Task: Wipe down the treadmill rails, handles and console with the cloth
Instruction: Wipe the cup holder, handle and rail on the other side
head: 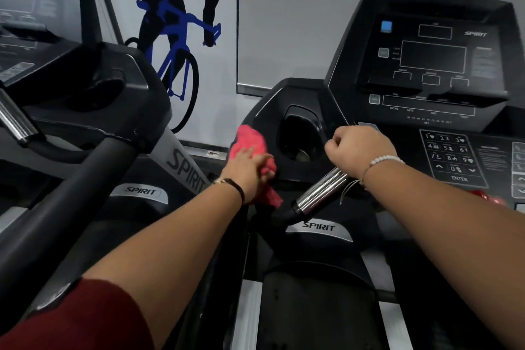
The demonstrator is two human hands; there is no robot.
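Left fingers [246, 154]: curled into the pink cloth [251, 139], gripping the bunched fabric.
Cloth: pressed on the left outer edge of my treadmill's tray [264, 111], just beside the cup holder [301, 133]; one end sticks out above my fingers, another hangs below my palm.
Left hand [245, 172]: knuckles up, dark band at the wrist.
Right fingers [333, 145]: closed into a fist, nothing visible in them.
Right hand [359, 148]: raised over the top end of the chrome handle [321, 189]; I cannot tell if it touches.
Console [434, 60]: dark screen up right, keypad [450, 156] beyond my right wrist.
Neighbouring treadmill [85, 85]: to my left.
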